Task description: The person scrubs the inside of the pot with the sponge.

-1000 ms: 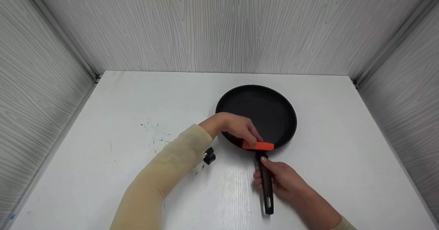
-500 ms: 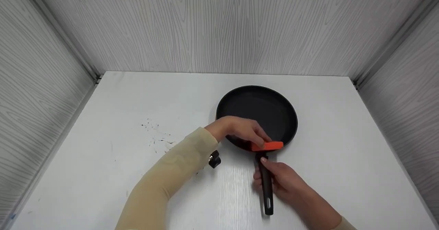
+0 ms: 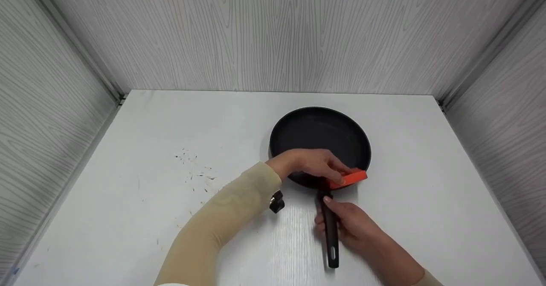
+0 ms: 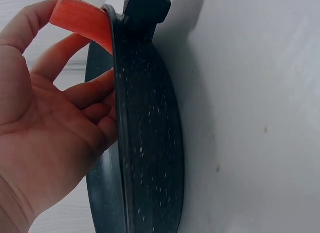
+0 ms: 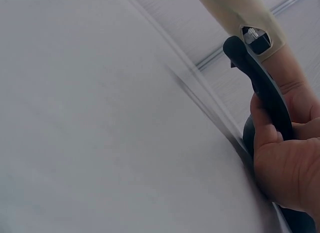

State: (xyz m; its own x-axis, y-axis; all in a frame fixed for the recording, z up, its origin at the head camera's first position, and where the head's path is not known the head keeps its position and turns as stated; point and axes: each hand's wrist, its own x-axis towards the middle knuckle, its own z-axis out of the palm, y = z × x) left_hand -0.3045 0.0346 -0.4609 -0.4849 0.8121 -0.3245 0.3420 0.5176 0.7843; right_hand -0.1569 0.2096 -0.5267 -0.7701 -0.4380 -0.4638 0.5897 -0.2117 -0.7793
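Orange block pinched in my left hand, right hand gripping the pan handle; I think the block's touching the rim.

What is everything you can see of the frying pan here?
The frying pan is round, shallow and black inside, with pale specks on its dark outer wall. Its dark, plastic-looking handle has a slot near the end and points toward the person. It lies open side up on the white table. The right hand's grip is around the handle near the pan; the left hand's grip holds an orange sponge at the near rim.
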